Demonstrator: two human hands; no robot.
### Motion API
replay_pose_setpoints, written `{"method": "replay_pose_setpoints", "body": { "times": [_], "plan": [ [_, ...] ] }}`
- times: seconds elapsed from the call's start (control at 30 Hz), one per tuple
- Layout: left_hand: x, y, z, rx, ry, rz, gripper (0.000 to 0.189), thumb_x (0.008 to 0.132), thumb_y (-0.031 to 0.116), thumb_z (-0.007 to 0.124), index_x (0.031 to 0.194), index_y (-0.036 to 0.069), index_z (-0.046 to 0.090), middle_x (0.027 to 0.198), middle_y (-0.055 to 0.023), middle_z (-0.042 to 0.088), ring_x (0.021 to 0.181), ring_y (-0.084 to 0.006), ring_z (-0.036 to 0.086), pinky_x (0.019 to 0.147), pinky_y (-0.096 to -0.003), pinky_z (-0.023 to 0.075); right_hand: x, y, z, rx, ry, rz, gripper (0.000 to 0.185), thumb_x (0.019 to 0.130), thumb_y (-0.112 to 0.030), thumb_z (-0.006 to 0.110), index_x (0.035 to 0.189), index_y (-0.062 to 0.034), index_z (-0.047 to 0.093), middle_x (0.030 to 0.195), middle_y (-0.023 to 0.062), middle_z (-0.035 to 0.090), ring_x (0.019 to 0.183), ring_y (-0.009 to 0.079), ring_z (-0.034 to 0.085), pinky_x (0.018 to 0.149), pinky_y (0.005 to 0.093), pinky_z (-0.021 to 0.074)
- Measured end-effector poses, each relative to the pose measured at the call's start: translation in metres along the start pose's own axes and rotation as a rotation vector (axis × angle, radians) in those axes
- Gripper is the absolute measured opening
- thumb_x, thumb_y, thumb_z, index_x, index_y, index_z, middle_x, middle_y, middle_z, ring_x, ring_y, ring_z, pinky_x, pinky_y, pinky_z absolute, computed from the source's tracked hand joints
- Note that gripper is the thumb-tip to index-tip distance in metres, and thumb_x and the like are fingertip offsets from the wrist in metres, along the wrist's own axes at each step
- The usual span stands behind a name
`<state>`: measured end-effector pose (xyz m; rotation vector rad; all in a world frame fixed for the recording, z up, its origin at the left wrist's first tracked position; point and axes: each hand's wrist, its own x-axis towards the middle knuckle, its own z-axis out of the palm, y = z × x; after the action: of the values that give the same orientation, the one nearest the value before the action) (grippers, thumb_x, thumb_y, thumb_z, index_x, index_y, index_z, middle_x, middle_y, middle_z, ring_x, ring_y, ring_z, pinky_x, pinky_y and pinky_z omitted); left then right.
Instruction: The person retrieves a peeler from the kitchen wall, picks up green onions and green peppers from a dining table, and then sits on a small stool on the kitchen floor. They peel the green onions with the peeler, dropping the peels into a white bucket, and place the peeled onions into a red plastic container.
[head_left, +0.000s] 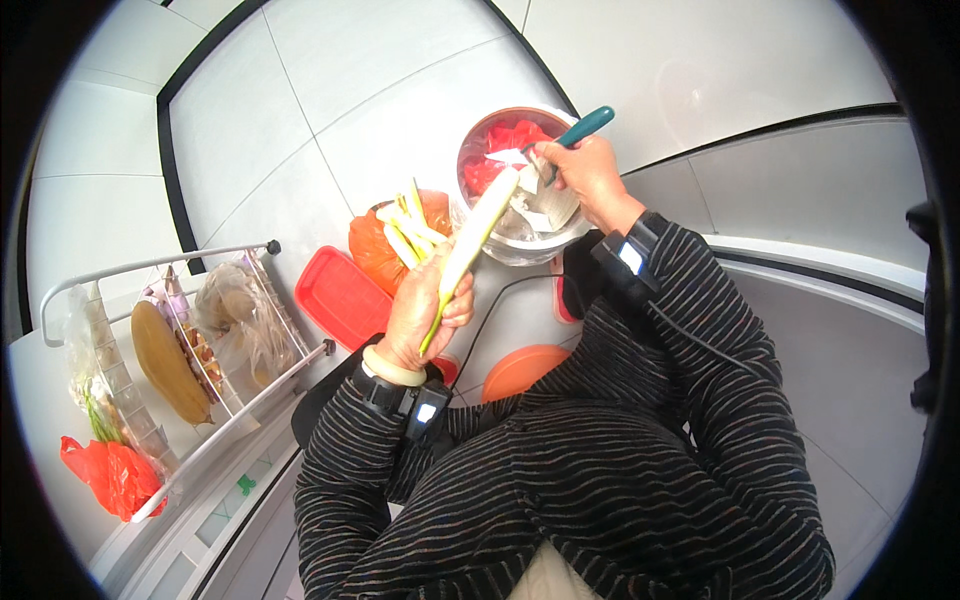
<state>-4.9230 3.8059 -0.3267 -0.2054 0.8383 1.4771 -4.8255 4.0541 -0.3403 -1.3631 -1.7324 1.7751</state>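
My left hand (427, 304) grips a long, pale green-white stem vegetable (478, 229) by its narrow green end. The thick end points up and away, over the rim of a round waste bin (517, 244) lined with clear plastic. My right hand (589, 176) is closed around a tool with a teal handle (589, 126), seemingly a peeler. Its dark head is partly hidden by my fingers, near the thick end of the stem; whether they touch I cannot tell. Inside the bin lie a red plastic bag (514, 136) and crumpled white scraps (551, 202).
Left of the bin, an orange plastic bag (367, 244) holds several similar pale stems (409, 225). Beside it lies a red plastic basket (341, 292). A white wire rack (232, 412) with bagged produce stands at the left. An orange round object (521, 369) is near my feet; a black cable (491, 300) hangs between my wrists.
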Motion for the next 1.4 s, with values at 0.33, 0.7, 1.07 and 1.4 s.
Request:
{"method": "replay_pose_setpoints", "body": {
  "times": [0.33, 0.7, 1.07, 1.4],
  "plan": [
    [0.019, 0.0, 0.001, 0.03, 0.033, 0.034, 0.024, 0.106, 0.029, 0.041, 0.113, 0.008, 0.051, 0.073, -0.0022, 0.047, 0.048, -0.0069, 0.038, 0.042, -0.0195, 0.0289, -0.048, -0.019, 0.008, 0.178, -0.51, 0.023, 0.015, 0.089, -0.014, 0.071, 0.097, -0.0011, 0.07, 0.075, 0.0022, 0.066, 0.055, 0.0024, 0.05, 0.048, 0.0166, 0.0406],
    [0.004, 0.001, 0.012, 0.1, -0.034, -0.006, 0.024, 0.107, 0.029, 0.039, 0.104, 0.007, 0.048, 0.071, -0.0026, 0.046, 0.047, -0.0073, 0.036, 0.042, -0.0196, 0.0284, -0.028, -0.008, -0.004, 0.234, -0.268, -0.059, 0.016, 0.087, -0.015, 0.073, 0.089, 0.001, 0.07, 0.074, 0.0057, 0.068, 0.05, 0.0046, 0.052, 0.044, 0.0203, 0.0415],
    [0.008, 0.011, -0.001, 0.023, -0.009, 0.014, 0.031, 0.106, 0.035, 0.041, 0.106, 0.006, 0.05, 0.074, -0.0034, 0.047, 0.048, -0.0074, 0.037, 0.041, -0.0199, 0.03, -0.03, -0.01, 0.002, 0.219, -0.029, -0.184, 0.017, 0.09, -0.015, 0.071, 0.095, 0.0011, 0.068, 0.083, 0.0037, 0.068, 0.065, 0.0099, 0.059, 0.06, 0.0252, 0.0492],
    [0.024, -0.002, 0.02, 0.102, -0.016, 0.063, 0.031, 0.106, 0.035, 0.042, 0.1, 0.006, 0.051, 0.073, -0.0024, 0.048, 0.047, -0.0079, 0.038, 0.041, -0.0208, 0.0301, -0.055, -0.016, 0.008, 0.135, -0.544, -0.065, 0.02, 0.089, -0.023, 0.074, 0.091, -0.004, 0.071, 0.071, -0.0008, 0.062, 0.057, 0.0035, 0.052, 0.051, 0.0179, 0.0412]
  ]
}}
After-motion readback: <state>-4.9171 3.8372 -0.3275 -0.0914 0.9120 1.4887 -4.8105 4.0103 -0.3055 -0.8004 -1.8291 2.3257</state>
